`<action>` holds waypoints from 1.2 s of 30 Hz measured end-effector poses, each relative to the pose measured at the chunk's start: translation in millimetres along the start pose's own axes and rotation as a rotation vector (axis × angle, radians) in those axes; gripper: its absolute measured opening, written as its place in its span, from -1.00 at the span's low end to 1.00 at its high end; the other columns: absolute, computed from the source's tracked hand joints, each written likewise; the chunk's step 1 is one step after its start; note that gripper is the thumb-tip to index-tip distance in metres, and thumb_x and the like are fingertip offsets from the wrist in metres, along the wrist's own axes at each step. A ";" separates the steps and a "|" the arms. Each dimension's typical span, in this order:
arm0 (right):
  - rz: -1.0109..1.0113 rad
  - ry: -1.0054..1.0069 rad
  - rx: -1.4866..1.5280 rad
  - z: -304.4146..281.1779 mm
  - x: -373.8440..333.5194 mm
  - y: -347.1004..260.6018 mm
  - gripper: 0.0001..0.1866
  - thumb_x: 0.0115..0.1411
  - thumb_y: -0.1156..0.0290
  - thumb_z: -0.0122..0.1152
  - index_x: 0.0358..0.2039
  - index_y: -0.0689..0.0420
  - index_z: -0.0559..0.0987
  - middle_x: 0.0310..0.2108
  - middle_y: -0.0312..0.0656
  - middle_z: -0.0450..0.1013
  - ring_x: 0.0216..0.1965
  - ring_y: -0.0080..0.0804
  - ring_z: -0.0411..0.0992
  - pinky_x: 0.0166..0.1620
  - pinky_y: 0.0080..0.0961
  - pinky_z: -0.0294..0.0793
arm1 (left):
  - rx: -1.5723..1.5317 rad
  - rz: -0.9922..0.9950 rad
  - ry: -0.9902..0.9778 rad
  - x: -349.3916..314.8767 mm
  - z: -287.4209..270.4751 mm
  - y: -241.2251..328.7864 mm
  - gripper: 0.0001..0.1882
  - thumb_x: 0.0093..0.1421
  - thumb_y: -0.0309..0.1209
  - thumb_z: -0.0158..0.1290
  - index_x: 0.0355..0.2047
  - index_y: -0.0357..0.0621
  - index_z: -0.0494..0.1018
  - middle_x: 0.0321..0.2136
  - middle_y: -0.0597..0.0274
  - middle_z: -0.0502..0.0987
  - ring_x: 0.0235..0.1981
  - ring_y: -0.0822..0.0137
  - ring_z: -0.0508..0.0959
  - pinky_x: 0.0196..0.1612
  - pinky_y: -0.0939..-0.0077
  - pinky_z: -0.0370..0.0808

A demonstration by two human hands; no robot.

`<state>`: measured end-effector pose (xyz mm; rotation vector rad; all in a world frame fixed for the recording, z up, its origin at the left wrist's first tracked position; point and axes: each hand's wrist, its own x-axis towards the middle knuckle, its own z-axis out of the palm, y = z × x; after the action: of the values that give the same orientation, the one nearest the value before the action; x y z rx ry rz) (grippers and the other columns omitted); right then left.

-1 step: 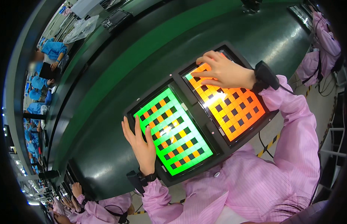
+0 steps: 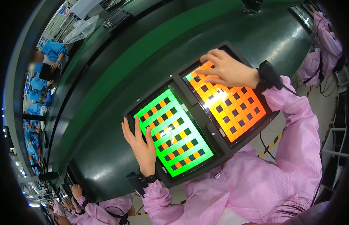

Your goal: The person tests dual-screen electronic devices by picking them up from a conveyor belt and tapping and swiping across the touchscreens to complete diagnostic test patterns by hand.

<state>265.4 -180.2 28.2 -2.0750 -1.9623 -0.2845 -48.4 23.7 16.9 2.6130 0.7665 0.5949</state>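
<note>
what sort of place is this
Most likely an electronics factory or test line: two lit screens sit in a dark frame on a long green worktop, with people in blue workwear along the far left.

White glare streaks the orange screen and green screen; fisheye edges bend.

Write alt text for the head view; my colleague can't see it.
The right hand is spread over a mostly orange grid screen; the left hand is at the left edge of a mostly green grid screen. Both sit side by side in a dark frame on a green table.
</note>
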 end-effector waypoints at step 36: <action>0.054 -0.176 0.188 -81.3 -176.1 -64.2 -0.58 0.23 -0.07 0.10 -0.07 -0.10 0.65 0.30 -0.06 0.18 0.34 0.18 0.01 0.24 0.13 0.13 | -0.015 0.003 0.050 0.9 6.4 -11.9 -0.56 0.43 -0.22 -0.17 0.23 -0.09 0.34 0.35 -0.10 0.08 0.35 -0.05 0.14 0.32 0.17 0.12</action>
<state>193.8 -370.0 51.8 -2.0869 -1.9405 0.0934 -49.7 32.2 6.5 2.5947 0.7705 0.6663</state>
